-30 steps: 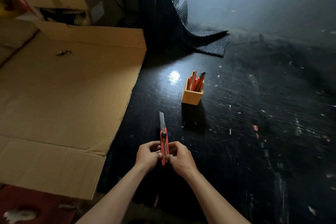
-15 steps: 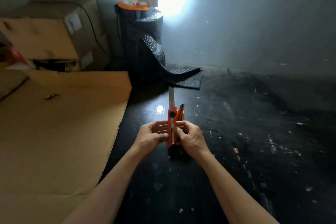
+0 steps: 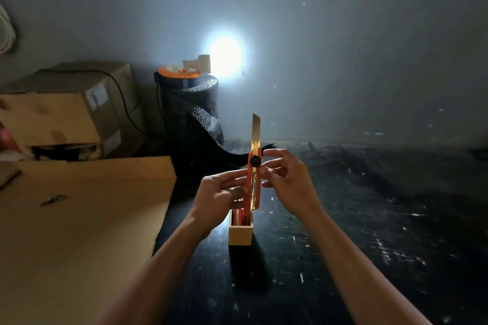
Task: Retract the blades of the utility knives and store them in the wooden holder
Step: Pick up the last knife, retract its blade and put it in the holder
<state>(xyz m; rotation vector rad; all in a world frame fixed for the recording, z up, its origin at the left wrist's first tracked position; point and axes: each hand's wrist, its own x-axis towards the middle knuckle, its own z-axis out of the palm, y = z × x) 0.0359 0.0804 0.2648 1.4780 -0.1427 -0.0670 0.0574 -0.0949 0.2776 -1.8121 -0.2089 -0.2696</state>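
The orange utility knife (image 3: 254,184) stands upright between the two hands, blade (image 3: 256,130) out and pointing up. The left hand (image 3: 220,196) grips its lower body from the left. The right hand (image 3: 286,178) sits at the knife's right edge, fingers loosely spread by the black knob (image 3: 255,161), not clenched. Just below, the wooden holder (image 3: 240,233) stands on the dark table (image 3: 369,232), other orange knives (image 3: 239,215) inside.

Flattened cardboard sheet (image 3: 79,232) near left, small metal clip (image 3: 52,200) lying on it. Closed cardboard box (image 3: 79,103) far left, black cable draped over. Roll of black bubble wrap (image 3: 192,105) upright by the wall — orange-lidded lamp (image 3: 179,71) on top, bright glare behind. Dark speckled tabletop (image 3: 369,219) right.
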